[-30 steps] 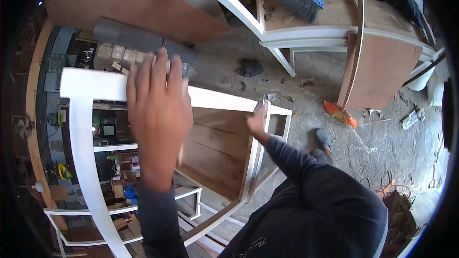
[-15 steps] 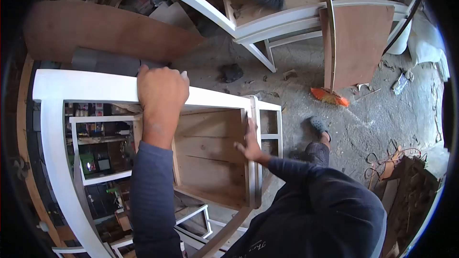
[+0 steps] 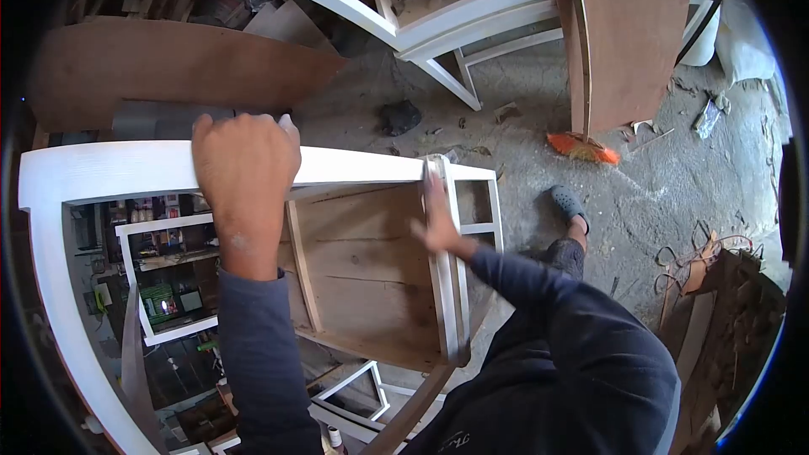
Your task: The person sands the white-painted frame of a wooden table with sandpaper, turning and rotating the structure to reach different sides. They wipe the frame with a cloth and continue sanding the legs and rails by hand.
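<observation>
My left hand (image 3: 246, 164) is closed over the long top rail of a white-painted wooden frame (image 3: 114, 167), knuckles up. Across from it, my right hand (image 3: 436, 223) lies along the white edge strip (image 3: 445, 299) of the same piece, fingers stretched out and thumb apart. Its fingertips are right at the corner where the strip meets the rail, slightly smeared by motion. Between the hands sits a bare wooden panel (image 3: 371, 274) set inside the frame. Whatever lies under the right fingers is hidden.
Another white frame (image 3: 480, 25) stands at the back with a brown board (image 3: 628, 50) leaning on it. An orange broom (image 3: 583, 148) rests on the concrete floor. A long brown sheet (image 3: 181, 67) lies at the back left. Wood scraps and a cord (image 3: 699, 257) are at the right.
My right hand has slid up the edge strip toward the corner. The white frame and my left hand, still gripping it, have shifted left in view.
</observation>
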The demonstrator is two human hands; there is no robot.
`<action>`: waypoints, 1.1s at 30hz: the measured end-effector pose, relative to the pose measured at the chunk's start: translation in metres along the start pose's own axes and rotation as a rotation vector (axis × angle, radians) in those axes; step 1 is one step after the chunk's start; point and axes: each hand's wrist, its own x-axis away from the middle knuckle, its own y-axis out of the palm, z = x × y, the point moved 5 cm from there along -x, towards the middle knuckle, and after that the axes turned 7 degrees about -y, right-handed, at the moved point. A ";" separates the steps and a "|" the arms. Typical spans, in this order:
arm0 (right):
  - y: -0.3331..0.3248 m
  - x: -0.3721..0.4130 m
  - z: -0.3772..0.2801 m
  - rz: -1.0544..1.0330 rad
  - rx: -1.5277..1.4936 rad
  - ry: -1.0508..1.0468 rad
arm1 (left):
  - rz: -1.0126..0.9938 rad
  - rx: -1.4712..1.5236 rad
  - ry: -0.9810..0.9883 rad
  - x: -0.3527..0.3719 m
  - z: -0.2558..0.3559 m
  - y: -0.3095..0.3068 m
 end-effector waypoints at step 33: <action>0.000 0.107 -0.065 -0.127 -0.022 0.118 | -0.594 1.164 -0.250 0.326 0.175 -0.036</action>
